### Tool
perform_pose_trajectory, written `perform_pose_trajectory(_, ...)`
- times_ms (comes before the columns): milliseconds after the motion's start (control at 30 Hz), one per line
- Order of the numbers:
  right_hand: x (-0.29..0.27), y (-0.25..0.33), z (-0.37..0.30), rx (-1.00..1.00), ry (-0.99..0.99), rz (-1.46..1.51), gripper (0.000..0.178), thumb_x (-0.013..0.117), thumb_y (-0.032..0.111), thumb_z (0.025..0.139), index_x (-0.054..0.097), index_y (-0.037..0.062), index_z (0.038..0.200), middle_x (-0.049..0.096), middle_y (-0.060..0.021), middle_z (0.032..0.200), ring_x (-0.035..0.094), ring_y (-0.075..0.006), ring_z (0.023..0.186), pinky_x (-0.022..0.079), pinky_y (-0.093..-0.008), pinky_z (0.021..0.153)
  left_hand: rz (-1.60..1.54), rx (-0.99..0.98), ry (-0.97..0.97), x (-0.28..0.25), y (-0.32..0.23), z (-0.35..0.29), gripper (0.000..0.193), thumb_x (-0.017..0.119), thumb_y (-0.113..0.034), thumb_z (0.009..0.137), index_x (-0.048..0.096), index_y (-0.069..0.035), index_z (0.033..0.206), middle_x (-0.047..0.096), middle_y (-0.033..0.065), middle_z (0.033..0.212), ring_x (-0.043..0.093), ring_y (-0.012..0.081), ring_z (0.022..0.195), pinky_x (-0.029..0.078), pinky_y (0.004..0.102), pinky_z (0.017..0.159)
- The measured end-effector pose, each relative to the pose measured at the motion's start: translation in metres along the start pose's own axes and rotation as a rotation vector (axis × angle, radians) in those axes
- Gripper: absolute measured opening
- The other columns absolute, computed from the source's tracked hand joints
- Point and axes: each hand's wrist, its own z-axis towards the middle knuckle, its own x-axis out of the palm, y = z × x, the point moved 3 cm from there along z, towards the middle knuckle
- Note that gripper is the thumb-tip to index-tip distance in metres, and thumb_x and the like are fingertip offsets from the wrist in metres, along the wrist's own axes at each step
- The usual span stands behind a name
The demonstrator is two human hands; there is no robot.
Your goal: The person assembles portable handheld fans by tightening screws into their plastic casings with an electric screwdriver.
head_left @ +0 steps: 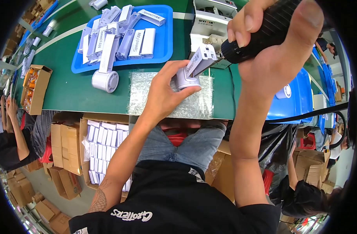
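My left hand [163,91] is closed around the round head of a small white handheld fan [203,62], keeping it tilted above a sheet of bubble wrap [143,95]. A black electric screwdriver [278,29] is gripped in my right hand [266,66], thumb along its near side. Its tip points at the end of the fan's handle; whether the two touch, I cannot tell. Another white fan [105,81] lies against the near edge of a blue tray [166,39], which holds several white handle pieces [143,43].
Behind the fan stands a grey metal box-shaped device [200,33]. A blue bin [299,101] sits at the right and a carton of orange parts [40,91] at the left. Below the table edge is a carton of white pieces [104,146]. Co-workers [14,136] sit on both sides.
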Motion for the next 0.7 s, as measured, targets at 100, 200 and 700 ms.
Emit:
perform_pose_trajectory(100,0.004,0.003,0.006,-0.041,-0.004,0.009,0.047,0.053,0.048,0.112,0.058,0.0018,0.118,0.052,-0.0006,0.058,0.049,-0.0096,0.038,0.042,-0.0232,0.034,-0.032,-0.024,-0.012,0.001,-0.003,0.0,0.064,0.093,-0.013,0.077,0.065,0.001,0.133,0.068,0.0139,0.126,0.068,0.0291,0.114,0.053,0.0373,0.099)
perform_pose_trajectory(200,-0.021,0.005,0.028,-0.091,-0.006,0.013,0.045,0.053,0.047,0.113,0.058,0.0019,0.118,0.052,-0.0007,0.059,0.05,-0.0096,0.038,0.042,-0.0231,0.034,-0.077,-0.105,-0.003,0.0,-0.001,-0.001,0.064,0.094,-0.013,0.077,0.065,0.001,0.133,0.068,0.0131,0.125,0.068,0.0276,0.113,0.053,0.0369,0.099)
perform_pose_trajectory(700,-0.017,-0.027,0.045,0.032,0.134,0.13,0.032,0.061,0.036,0.111,0.061,0.0049,0.117,0.056,-0.0025,0.062,0.049,-0.0093,0.041,0.04,-0.0241,0.038,-0.117,-0.086,-0.014,0.003,0.006,-0.001,0.064,0.093,-0.015,0.078,0.065,0.001,0.133,0.068,0.0129,0.123,0.067,0.0254,0.112,0.053,0.0366,0.097)
